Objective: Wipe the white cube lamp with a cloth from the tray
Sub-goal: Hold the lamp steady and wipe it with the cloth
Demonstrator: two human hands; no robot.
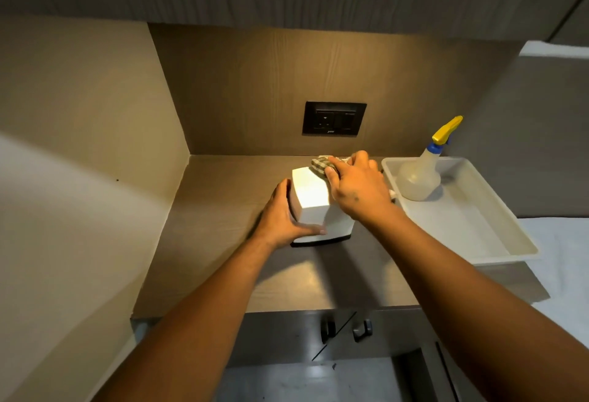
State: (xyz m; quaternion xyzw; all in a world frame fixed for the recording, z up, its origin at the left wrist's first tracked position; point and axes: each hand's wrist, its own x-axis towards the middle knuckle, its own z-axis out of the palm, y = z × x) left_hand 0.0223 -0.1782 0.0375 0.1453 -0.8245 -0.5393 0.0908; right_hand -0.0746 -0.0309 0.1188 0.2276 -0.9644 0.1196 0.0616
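Observation:
The white cube lamp (310,197) stands on the brown wooden counter, on a dark base. My left hand (282,215) grips its left side and front lower edge. My right hand (357,186) presses a checked cloth (322,164) against the lamp's top right and far edge. Most of the cloth is hidden under my fingers. The white tray (497,236) sits to the right of the lamp.
A clear spray bottle (420,175) with a yellow and blue trigger stands in the tray's far left corner. A black socket plate (333,118) is on the back wall. Beige walls close the counter at left and back. Drawer handles (361,330) show below the counter's front edge.

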